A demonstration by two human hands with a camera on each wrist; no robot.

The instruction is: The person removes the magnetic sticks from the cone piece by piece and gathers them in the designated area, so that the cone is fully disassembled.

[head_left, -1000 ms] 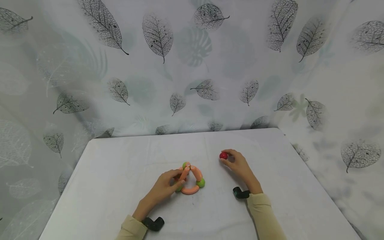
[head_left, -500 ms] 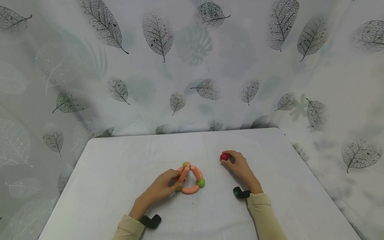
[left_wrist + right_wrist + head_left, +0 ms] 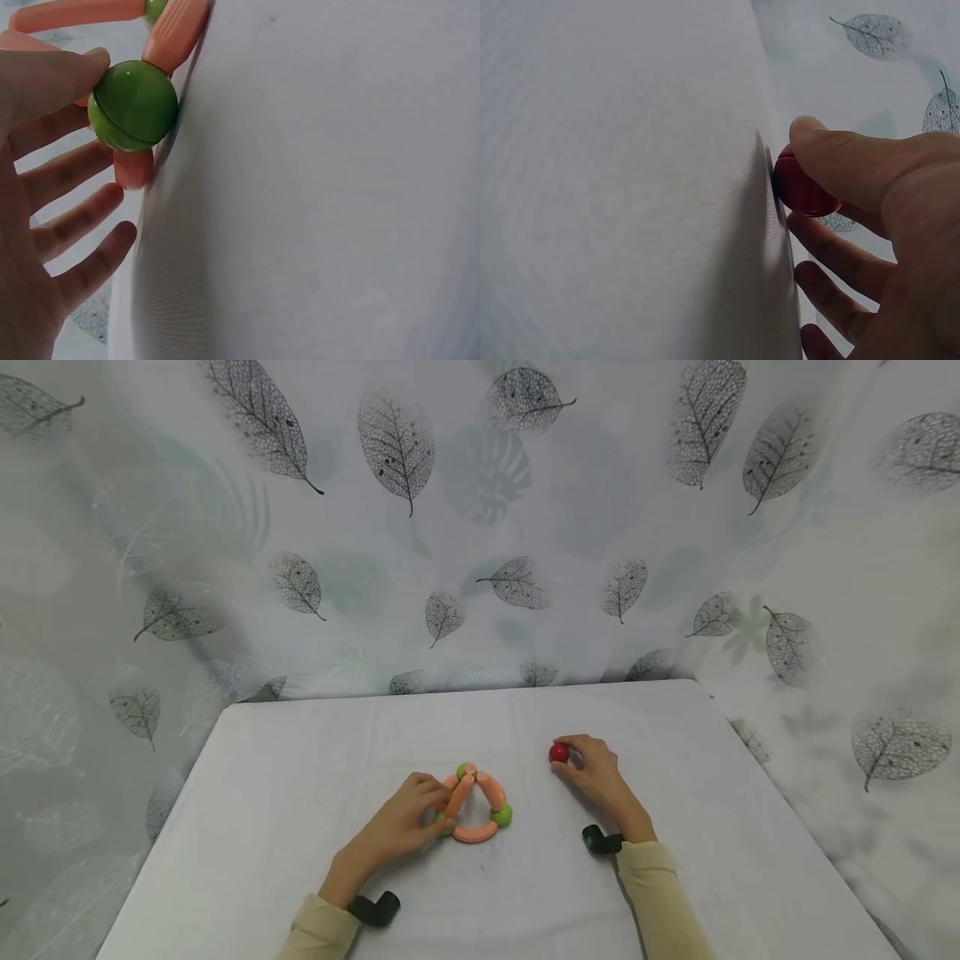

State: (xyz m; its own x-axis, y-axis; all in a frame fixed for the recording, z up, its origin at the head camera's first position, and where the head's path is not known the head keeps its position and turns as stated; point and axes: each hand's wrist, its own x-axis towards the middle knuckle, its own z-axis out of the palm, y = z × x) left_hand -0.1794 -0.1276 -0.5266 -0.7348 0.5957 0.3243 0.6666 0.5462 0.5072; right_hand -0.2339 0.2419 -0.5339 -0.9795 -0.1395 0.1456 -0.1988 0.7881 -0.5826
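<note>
A toy building frame of curved orange rods [image 3: 475, 833] and green balls [image 3: 501, 815] rests on the white-covered table, its rods leaning together towards a peak. At its left side my left hand [image 3: 402, 817] grips it between thumb and fingers, around a green ball [image 3: 133, 105] and the rods joined there. In the left wrist view the thumb lies over that ball's edge, and the lower fingers are spread. Farther right on the table, my right hand [image 3: 596, 777] pinches a red ball [image 3: 558, 752]. The right wrist view shows the thumb over this red ball, low against the cloth.
White cloth covers the table [image 3: 300, 777]. Behind it and along both sides hang leaf-printed curtains [image 3: 465, 527]. A black strap-on device [image 3: 375, 910] sits at the left wrist, and another black device [image 3: 602, 842] at the right one.
My left wrist has shifted slightly left, and the left thumb has slid a little lower beside the green ball. The frame stays in place. My right hand and the red ball are nearly still.
</note>
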